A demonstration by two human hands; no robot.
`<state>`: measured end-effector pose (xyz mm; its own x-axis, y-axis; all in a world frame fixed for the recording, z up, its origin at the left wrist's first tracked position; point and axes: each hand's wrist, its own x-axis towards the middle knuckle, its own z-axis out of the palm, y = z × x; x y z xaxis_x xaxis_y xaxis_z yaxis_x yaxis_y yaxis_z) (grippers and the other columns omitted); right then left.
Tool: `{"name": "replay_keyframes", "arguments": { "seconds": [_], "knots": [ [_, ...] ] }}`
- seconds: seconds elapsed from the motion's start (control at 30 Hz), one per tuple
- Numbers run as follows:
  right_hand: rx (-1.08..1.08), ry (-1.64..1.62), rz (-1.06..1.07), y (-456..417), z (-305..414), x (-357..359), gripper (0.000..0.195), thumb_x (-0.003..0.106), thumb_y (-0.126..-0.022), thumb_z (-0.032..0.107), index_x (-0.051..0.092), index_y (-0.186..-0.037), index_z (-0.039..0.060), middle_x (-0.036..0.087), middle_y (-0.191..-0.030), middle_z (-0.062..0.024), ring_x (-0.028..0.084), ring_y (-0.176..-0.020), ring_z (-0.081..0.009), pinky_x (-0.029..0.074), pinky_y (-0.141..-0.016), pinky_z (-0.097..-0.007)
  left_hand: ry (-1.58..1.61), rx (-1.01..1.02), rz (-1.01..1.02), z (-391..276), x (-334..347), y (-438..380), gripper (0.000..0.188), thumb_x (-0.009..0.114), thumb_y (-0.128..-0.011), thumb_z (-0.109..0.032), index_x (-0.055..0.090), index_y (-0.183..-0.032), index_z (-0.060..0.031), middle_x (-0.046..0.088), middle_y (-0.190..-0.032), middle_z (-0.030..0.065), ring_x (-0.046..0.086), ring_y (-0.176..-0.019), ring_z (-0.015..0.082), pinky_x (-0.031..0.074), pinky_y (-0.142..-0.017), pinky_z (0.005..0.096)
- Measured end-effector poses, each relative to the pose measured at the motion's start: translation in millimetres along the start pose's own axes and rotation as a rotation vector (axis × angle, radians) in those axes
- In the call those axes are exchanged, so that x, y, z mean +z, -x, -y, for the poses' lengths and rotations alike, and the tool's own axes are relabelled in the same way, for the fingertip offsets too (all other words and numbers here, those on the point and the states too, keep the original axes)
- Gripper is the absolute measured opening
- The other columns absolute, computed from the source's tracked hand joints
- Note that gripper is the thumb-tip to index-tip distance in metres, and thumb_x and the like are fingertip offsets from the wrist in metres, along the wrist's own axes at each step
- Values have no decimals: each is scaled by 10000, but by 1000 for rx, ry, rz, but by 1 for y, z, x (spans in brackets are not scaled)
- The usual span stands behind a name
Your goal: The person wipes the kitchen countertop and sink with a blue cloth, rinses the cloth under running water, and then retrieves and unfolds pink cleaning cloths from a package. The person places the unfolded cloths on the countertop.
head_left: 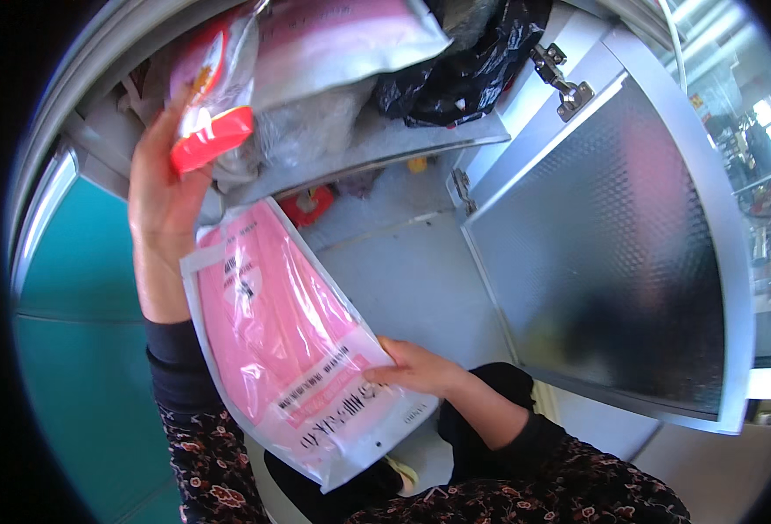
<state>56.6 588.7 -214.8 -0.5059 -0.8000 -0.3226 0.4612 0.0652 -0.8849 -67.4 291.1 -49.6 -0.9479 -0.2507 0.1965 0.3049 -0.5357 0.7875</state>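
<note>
My right hand (418, 369) grips the lower right edge of a flat plastic packet with pink contents (281, 314), which bears writing. Higher up, my left hand (166, 177) is raised at the cabinet's upper shelf, its fingers around a clear plastic package with red ends (212, 137). Just right of that package, a large pink and white plastic packet (353, 46) lies on the shelf. A crumpled black plastic bag (464, 78) sits farther right, and clear plastic wrapping (313, 124) lies below the pink and white packet.
The cabinet shelf (385, 157) has a thin front edge. Beneath it are a red item (308, 204) and a small yellow one (417, 164). A textured glass door (601, 262) with metal hinges (565, 85) stands open at right. Teal panels (84, 262) are at left.
</note>
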Motion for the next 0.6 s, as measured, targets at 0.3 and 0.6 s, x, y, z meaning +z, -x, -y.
{"name": "replay_keyframes", "arguments": {
  "seconds": [0.3, 0.6],
  "knots": [
    [-310, 429, -308, -17, 22, -48, 758, 647, -840, 73, 219, -1464, 35, 365, -1437, -147, 393, -1286, -221, 314, -1067, -331, -240, 50, -166, 47, 34, 41, 320, 618, -916, -211, 522, -1129, 9, 640, -1018, 112, 658, -885, 157, 567, -732, 301],
    [-396, 22, -224, 43, 36, -97, 838, 556, -724, -120, 232, -1477, 49, 318, -1489, -146, 379, -1324, -224, 313, -1083, -323, -418, 71, -204, 34, 33, 80, 350, 610, -926, -251, 519, -1117, 28, 636, -1036, 110, 639, -895, 124, 554, -738, 267]
  ]
}}
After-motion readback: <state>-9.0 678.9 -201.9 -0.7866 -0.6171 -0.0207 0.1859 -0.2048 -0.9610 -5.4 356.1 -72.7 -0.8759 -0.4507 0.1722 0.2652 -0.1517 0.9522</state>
